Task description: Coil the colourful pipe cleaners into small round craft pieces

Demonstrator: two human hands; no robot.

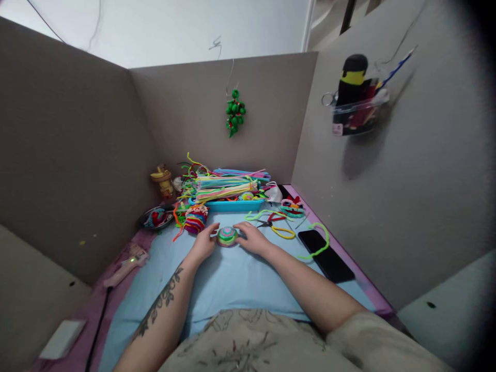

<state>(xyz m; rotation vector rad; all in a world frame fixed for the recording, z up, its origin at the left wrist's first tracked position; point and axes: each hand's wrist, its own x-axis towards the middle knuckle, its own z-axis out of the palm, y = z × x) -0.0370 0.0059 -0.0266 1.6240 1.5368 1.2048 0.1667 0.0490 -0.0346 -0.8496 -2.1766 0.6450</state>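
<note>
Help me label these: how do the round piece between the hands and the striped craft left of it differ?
The round piece is low and domed; the striped craft, taller. The round piece mixes pink and green; the striped craft shows bold red. Both are multicoloured.

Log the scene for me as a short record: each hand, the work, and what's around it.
Left hand: fingers at left of round striped piece; contact unclear
Right hand: fingers at its right; contact unclear
Surface: blue cloth
Behind: blue tray, colored strands
Right side: black phone, green strand partly over it
</note>
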